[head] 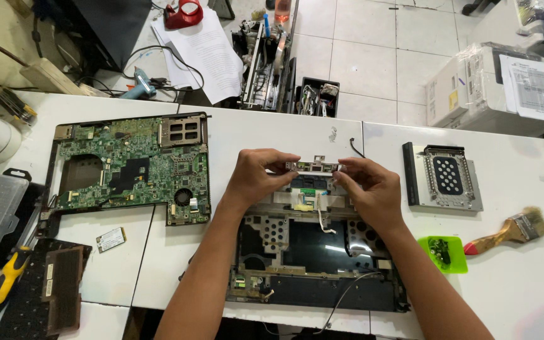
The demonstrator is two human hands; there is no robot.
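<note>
My left hand [256, 176] and right hand [369, 189] pinch a narrow metal strip [313, 167] by its ends (over the opened laptop base [313, 252])

There is one green motherboard [130, 167]; one paintbrush [510, 232]; one green tray [443, 254]; one drive caddy [443, 175]; one screwdriver [4, 281]; two hands, left hand [256, 175] and right hand [373, 189].

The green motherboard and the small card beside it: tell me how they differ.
The green motherboard is far larger than the small card. The motherboard is dark green and crowded with chips, slots and a round cutout, while the card shows a pale, mostly plain face. The motherboard lies square to the table edge; the card sits tilted. Both lie flat on the white table, untouched by the left hand or right hand.
</note>
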